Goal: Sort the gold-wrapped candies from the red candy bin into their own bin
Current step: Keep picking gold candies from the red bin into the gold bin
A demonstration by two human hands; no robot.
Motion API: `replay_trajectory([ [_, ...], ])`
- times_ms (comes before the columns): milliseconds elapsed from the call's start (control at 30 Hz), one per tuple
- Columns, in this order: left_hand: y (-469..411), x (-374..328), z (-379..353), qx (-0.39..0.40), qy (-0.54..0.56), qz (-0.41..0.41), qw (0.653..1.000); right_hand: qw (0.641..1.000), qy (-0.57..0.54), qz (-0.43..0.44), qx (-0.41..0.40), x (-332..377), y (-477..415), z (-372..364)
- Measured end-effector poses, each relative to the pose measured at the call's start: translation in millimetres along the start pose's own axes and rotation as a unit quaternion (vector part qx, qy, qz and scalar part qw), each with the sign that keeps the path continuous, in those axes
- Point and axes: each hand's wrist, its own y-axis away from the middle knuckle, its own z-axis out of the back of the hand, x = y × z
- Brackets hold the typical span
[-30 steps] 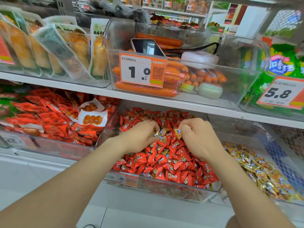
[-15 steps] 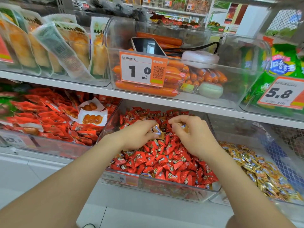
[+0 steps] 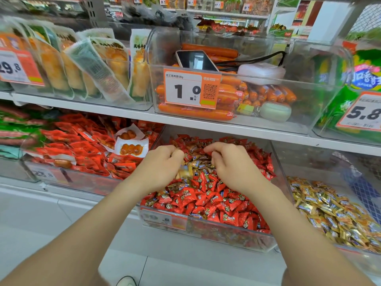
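Observation:
A clear bin on the lower shelf is heaped with red candies. A patch of gold-wrapped candies shows in the heap between my hands. My left hand is deep in the bin with curled fingers, and gold wrappers show under its palm. My right hand is beside it, thumb and curled fingers closed over gold candies at the patch's right edge. What lies inside either palm is hidden. The neighbouring clear bin to the right holds a pile of gold candies.
A shelf board runs just above the bins, with a sausage bin carrying a phone and a white case. Red snack packets fill the bin to the left. A price tag hangs at upper right.
Both hands have pushed farther back into the red candy bin and stayed close together. More gold wrappers now lie bare between them.

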Motion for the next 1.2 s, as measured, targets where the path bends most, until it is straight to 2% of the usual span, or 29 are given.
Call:
replay_trajectory([
  [200, 8.8, 0.3, -9.1, 0.008, -0.096, -0.029, 0.995, 0.996, 0.085, 0.007, 0.003, 3.0, -14.2, -13.1],
  [367, 3.4, 9.4, -6.7, -0.007, -0.097, -0.019, 0.995, 0.990, 0.126, 0.029, 0.057, 6.5, -24.5, -13.8],
  [533, 2.5, 10.5, -12.6, -0.006, -0.169, -0.019, 0.985, 0.972, 0.216, 0.021, 0.086, 12.6, -33.9, -21.9],
  [667, -1.6, 14.6, -19.1, -0.043, -0.224, -0.009, 0.974, 0.950, 0.270, 0.005, 0.157, 14.7, -42.7, -32.1],
  [833, 3.1, 3.5, -18.5, -0.001, -0.310, -0.016, 0.951, 0.935, 0.281, 0.034, 0.212, 16.7, -49.7, -40.4],
  [1000, -6.5, 4.4, -21.7, 0.084, -0.372, -0.028, 0.924, 0.942, 0.263, 0.043, 0.206, 18.8, -52.9, -46.4],
  [1200, -32.0, 20.6, -27.8, 0.079, -0.327, -0.061, 0.940, 0.959, 0.211, 0.062, 0.177, 5.4, -45.8, -32.5],
])
